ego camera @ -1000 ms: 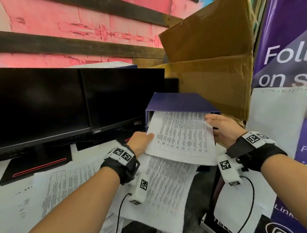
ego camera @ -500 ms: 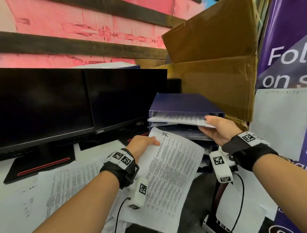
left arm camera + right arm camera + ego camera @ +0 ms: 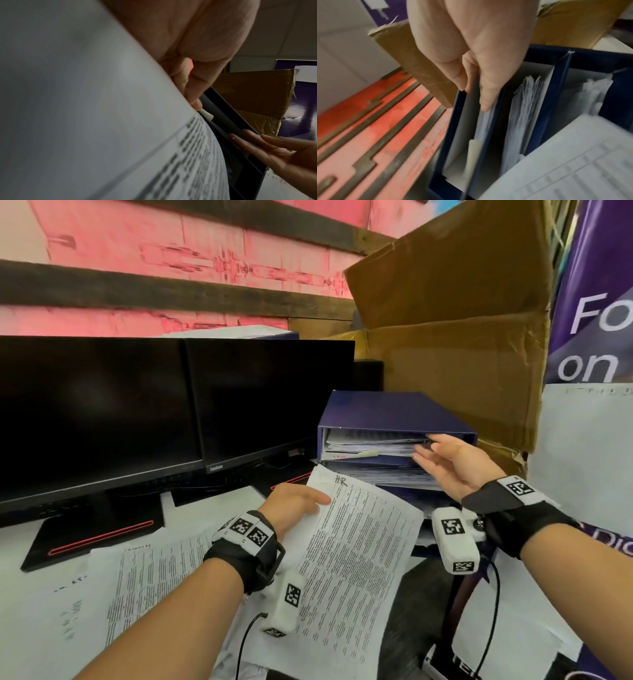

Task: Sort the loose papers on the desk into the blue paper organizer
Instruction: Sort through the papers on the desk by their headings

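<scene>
The blue paper organizer (image 3: 394, 409) lies on its side at the desk's back right, with stacks of papers (image 3: 370, 443) in its top and lower slots. My right hand (image 3: 424, 450) is at the right end of the top slot, fingers straight. In the right wrist view its fingertips (image 3: 484, 106) touch the edge of the papers in that slot of the organizer (image 3: 559, 88). My left hand (image 3: 318, 501) pinches a printed sheet marked "HR" (image 3: 359, 549) at its top left corner, just in front of the organizer. The same sheet (image 3: 85, 108) fills the left wrist view.
Two dark monitors (image 3: 137, 412) stand at the left. An open cardboard box (image 3: 445, 354) rises behind the organizer, with a purple banner (image 3: 599, 302) to its right. More loose printed papers (image 3: 154, 587) lie on the desk under my left forearm.
The sheet both hands held has gone into the organizer's top slot and my right hand has let go of it. My left hand has picked up the "HR" sheet.
</scene>
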The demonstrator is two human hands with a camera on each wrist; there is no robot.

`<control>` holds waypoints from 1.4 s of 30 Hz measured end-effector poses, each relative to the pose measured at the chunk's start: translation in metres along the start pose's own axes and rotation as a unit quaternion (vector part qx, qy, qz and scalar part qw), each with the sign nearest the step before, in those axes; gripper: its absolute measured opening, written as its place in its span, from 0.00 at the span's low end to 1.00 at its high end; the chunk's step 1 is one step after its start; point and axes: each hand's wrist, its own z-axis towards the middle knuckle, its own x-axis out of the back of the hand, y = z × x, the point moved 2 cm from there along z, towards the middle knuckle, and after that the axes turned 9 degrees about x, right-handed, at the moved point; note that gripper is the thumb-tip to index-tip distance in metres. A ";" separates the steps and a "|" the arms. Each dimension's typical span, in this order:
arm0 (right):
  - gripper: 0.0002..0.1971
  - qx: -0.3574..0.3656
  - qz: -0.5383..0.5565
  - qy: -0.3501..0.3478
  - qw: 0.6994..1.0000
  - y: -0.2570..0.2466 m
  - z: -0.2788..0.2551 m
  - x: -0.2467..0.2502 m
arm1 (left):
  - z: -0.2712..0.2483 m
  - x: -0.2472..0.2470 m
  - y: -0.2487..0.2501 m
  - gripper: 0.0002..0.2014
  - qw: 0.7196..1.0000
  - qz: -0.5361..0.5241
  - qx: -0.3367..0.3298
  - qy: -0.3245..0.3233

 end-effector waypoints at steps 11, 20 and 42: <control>0.26 -0.098 -0.412 -0.155 0.892 0.078 -0.045 0.046 | -0.004 0.011 -0.033 0.17 0.999 -0.008 0.035 -0.024; 0.13 -0.167 -0.272 -0.148 0.936 0.102 -0.067 0.063 | -0.009 0.009 -0.060 0.12 0.999 0.002 0.049 -0.018; 0.13 -0.135 -0.297 0.078 0.942 0.065 -0.016 0.111 | 0.006 -0.042 -0.057 0.07 0.991 -0.008 0.105 -0.083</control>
